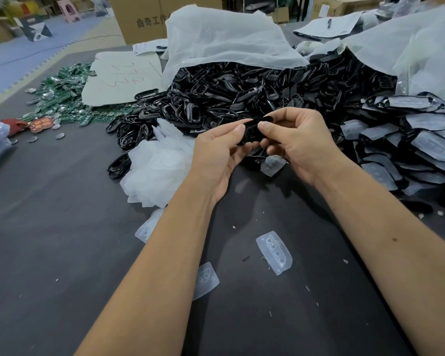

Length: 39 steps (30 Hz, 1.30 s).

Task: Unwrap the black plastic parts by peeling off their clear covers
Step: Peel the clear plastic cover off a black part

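Note:
Both hands meet above the dark table, pinching one small black plastic part (pixel 251 132) between them. My left hand (pixel 216 155) grips its left end with thumb and forefinger. My right hand (pixel 298 142) holds the right end, fingers curled around it. Whether a clear cover is still on this part is hard to tell. A heap of black plastic parts (pixel 229 96) spills from a white bag behind the hands. To the right lies a stack of black parts with clear covers (pixel 409 142).
A pile of peeled clear covers (pixel 157 170) sits left of my hands; loose covers (pixel 274 253) lie on the dark table (pixel 62 240). Green circuit boards (pixel 62 93) are at the far left, a white bag (pixel 224 39) and cardboard boxes (pixel 141 19) behind.

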Available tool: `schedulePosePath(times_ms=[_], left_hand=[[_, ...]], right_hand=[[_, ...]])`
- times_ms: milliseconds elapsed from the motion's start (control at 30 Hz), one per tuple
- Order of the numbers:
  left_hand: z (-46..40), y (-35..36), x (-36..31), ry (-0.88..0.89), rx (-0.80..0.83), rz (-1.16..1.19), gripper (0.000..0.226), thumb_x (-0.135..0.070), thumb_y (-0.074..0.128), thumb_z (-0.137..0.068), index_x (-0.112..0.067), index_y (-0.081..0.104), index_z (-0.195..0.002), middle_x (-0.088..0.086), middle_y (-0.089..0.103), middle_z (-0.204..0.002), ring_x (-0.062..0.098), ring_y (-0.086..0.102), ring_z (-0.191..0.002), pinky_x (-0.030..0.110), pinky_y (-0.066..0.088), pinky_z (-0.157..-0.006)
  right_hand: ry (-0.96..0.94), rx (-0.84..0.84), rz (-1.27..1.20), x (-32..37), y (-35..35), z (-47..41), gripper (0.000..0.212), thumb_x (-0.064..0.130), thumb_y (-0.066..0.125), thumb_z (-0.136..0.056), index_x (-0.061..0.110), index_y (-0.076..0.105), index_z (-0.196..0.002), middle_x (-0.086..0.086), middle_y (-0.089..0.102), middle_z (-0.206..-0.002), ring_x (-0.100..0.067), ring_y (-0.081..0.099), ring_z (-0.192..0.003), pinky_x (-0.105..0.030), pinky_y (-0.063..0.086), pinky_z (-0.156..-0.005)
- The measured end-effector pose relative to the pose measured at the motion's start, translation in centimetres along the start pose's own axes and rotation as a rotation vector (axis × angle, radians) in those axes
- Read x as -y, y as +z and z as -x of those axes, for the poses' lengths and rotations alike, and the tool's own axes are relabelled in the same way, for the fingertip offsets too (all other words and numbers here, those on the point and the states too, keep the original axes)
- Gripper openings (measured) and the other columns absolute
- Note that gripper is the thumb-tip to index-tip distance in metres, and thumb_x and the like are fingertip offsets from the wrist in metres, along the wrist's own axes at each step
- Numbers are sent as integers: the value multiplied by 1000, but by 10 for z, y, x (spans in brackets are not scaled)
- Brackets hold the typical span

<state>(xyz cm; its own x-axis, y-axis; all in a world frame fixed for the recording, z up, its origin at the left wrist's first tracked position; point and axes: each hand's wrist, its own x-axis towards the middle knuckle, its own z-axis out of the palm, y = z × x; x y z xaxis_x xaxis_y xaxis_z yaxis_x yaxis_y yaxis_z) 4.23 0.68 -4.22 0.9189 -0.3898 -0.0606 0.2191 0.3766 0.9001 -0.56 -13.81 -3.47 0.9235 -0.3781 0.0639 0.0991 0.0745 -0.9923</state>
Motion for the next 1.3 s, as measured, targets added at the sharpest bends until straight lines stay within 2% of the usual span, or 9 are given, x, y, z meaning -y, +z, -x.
schedulePosePath(times_ms=[133, 300, 500, 700, 867, 1033, 1200, 1267, 1300], left_hand=[[1, 3, 4, 75, -19, -76, 16, 3, 60, -100, -4, 75, -98, 5, 75, -81, 12, 71, -69, 17, 55, -63], [1, 0, 6, 104, -35, -116, 19, 8, 64, -95, -4, 76, -104, 10, 71, -82, 11, 70, -67, 17, 55, -65], [-1, -4, 2, 31, -11, -65, 17, 7, 65, -94, -5, 75, -102, 7, 76, -81, 15, 71, -64, 16, 52, -59], [0, 1, 12, 176, -80, -284, 22, 9, 71, -89, -11, 78, -93, 3, 72, -75, 17, 68, -74, 19, 54, -64], [-3, 1, 10, 241, -138, -356, 27, 10, 72, -86, -16, 79, -84, 2, 74, -74, 15, 69, -64, 18, 50, -55], [-3, 1, 10, 210, -133, -369, 26, 10, 71, -87, -15, 77, -83, 2, 74, -74, 21, 72, -67, 23, 52, -56], [-3, 0, 8, 184, -147, -325, 22, 12, 71, -87, -8, 76, -86, 1, 71, -70, 21, 73, -62, 18, 54, -55], [-4, 0, 8, 176, -168, -288, 22, 13, 71, -87, -9, 75, -85, -1, 70, -67, 20, 72, -59, 17, 53, -53], [-4, 0, 8, 176, -175, -276, 23, 13, 71, -88, -9, 74, -85, -1, 70, -67, 19, 71, -57, 17, 52, -52]], right_hand=[[-33, -33, 40, -2, 2, 1, 7, -3, 71, -94, 2, 66, -92, -2, 69, -60, -13, 66, -52, -21, 53, -50], [-63, -12, 44, -3, 4, 2, 7, -4, 71, -94, -4, 65, -97, -2, 69, -61, -15, 67, -51, -22, 55, -52], [24, 54, -48, 0, 2, 3, 14, -1, 75, -91, -2, 64, -99, -10, 65, -74, -13, 65, -55, -19, 53, -51], [24, -54, 94, -4, -1, 0, 18, -1, 82, -85, 7, 67, -79, -1, 67, -60, -12, 61, -46, -22, 49, -43], [-28, -41, 134, -3, 1, 1, 9, -2, 75, -91, 3, 72, -84, -5, 72, -63, -15, 69, -51, -23, 54, -49], [-80, -94, 334, -4, 3, -1, 12, 0, 76, -89, 4, 69, -81, -6, 69, -57, -21, 68, -46, -26, 52, -43], [-191, -194, 450, -1, -2, -1, 11, 10, 81, -88, 9, 71, -86, -6, 73, -64, -21, 70, -46, -30, 55, -40], [-244, -294, 546, 0, -11, -5, 7, 10, 74, -93, 10, 72, -86, -5, 73, -68, -19, 71, -50, -36, 60, -46], [-256, -327, 627, -1, -17, -7, 9, 8, 70, -95, 11, 74, -87, -5, 74, -73, -20, 73, -55, -40, 63, -55]])
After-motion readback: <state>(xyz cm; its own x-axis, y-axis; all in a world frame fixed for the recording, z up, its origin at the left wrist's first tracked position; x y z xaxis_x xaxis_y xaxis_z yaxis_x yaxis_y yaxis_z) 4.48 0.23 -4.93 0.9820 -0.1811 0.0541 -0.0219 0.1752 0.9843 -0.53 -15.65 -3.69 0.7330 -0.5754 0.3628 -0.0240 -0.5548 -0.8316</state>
